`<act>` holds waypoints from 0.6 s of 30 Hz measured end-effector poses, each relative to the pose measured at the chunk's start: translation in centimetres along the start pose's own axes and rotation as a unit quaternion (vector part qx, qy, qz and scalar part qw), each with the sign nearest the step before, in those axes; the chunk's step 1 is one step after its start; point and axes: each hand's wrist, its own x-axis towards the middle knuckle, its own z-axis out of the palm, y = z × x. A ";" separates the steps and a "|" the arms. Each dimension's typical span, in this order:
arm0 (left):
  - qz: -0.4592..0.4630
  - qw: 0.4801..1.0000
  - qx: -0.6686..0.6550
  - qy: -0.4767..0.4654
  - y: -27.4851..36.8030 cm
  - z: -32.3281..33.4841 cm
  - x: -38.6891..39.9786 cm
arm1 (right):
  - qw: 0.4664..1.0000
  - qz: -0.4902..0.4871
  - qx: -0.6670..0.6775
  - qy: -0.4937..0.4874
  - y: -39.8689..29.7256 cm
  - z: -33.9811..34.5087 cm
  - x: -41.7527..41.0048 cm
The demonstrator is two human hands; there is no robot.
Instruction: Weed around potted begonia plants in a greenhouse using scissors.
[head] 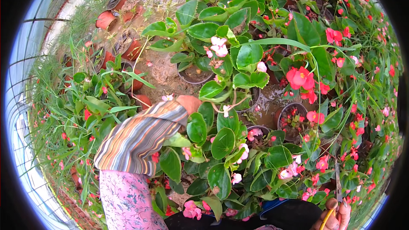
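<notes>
My left hand (189, 103) reaches from a striped sleeve cuff in among potted begonias; its fingers are mostly hidden by leaves and the cuff, so its grip cannot be seen. A long thin bare stem (214, 103) passes beside it. At the bottom right, my right hand (335, 214) holds pruning scissors (338, 179) by their yellow handle, with the narrow metal blade pointing away among pink flowers. Between the hands stands a begonia with broad green leaves (223, 143) and pale pink flowers (244, 153).
Tipped reddish plastic pots (106, 20) lie on muddy ground (163, 70) at the upper left. A dark pot (291, 118) with fallen petals stands right of centre. Dense red-flowered begonias (300, 78) and long grass fill the right. A wire mesh (19, 86) runs along the left edge.
</notes>
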 end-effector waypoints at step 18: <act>-0.284 0.952 -0.061 0.099 0.8 -1.1 -1.4 | 1.000 0.001 -0.001 -0.011 -0.5 -0.5 -0.1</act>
